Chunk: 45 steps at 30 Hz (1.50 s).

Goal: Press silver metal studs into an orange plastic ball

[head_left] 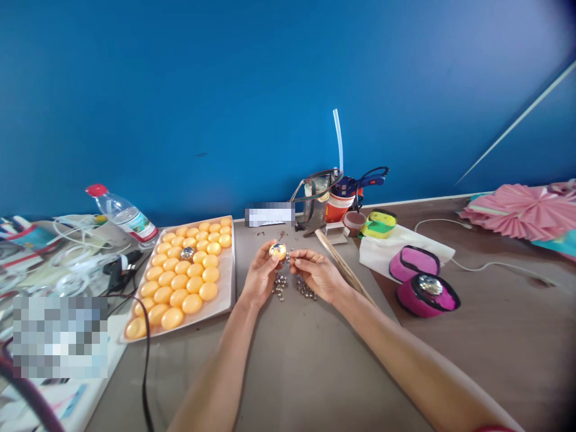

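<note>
My left hand (261,273) pinches a small orange ball (278,250) with shiny beads stuck on its top. My right hand (315,270) is curled close beside the ball, its fingertips together at the ball's right side on something too small to name. A string of small silver beads (288,287) lies on the grey table (297,360) under both hands. To the left a white tray (225,300) holds several plain orange balls (184,279) and one silver beaded ball (187,253).
A water bottle (123,216) lies behind the tray. Cables and a black glue gun (119,270) are at the left. A cup with tools (339,201), a wooden stick (342,264), a pink round box (427,294) and its lid (414,262), and pink paper fans (522,210) are at the right.
</note>
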Each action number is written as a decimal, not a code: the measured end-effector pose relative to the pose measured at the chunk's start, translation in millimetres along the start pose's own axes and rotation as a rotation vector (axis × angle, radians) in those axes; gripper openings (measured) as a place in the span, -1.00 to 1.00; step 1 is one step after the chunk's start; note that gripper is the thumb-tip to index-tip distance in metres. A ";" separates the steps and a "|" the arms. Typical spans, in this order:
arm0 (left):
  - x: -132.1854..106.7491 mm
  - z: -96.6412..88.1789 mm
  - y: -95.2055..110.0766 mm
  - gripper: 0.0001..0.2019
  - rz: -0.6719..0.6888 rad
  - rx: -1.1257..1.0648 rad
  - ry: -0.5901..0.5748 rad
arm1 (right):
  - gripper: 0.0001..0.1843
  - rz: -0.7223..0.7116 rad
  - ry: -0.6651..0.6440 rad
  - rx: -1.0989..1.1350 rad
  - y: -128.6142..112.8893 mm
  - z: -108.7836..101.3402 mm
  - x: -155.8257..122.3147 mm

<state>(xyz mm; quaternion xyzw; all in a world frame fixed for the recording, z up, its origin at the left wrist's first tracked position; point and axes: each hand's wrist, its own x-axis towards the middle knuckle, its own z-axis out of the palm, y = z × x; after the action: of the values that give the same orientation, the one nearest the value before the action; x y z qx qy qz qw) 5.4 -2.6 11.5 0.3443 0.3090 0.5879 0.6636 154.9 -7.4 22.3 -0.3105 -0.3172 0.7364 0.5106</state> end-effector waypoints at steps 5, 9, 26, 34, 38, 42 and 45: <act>0.6 0.1 -0.2 -0.57 -0.005 0.011 -0.002 | -0.81 -0.052 0.028 -0.034 -0.5 0.9 -0.5; -0.1 0.4 -0.3 -0.62 -0.029 -0.014 -0.037 | -0.83 -0.068 0.016 -0.036 -2.4 1.8 -1.1; -2.2 3.8 -6.1 -0.64 0.012 0.146 -0.075 | -0.82 -0.094 0.085 -0.125 2.3 1.2 0.9; -1.0 0.1 -9.8 -0.61 0.032 0.245 -0.063 | -0.82 -0.110 0.107 -0.166 4.7 -0.2 1.9; -1.1 0.5 -9.8 -0.61 0.035 0.266 -0.055 | -0.83 -0.122 0.101 -0.181 5.3 -0.9 2.5; -1.7 1.3 -8.6 -0.61 0.048 0.300 -0.044 | -0.82 -0.127 0.102 -0.196 4.9 -1.1 2.6; -1.9 1.3 -8.0 -0.62 0.066 0.350 -0.041 | -0.81 -0.111 0.109 -0.225 4.8 -1.0 1.9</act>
<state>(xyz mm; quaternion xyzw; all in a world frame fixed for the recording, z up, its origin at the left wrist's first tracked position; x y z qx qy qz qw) 10.7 -5.2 5.7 0.4765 0.3816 0.5393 0.5801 152.5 -6.8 17.7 -0.3873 -0.3864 0.6489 0.5288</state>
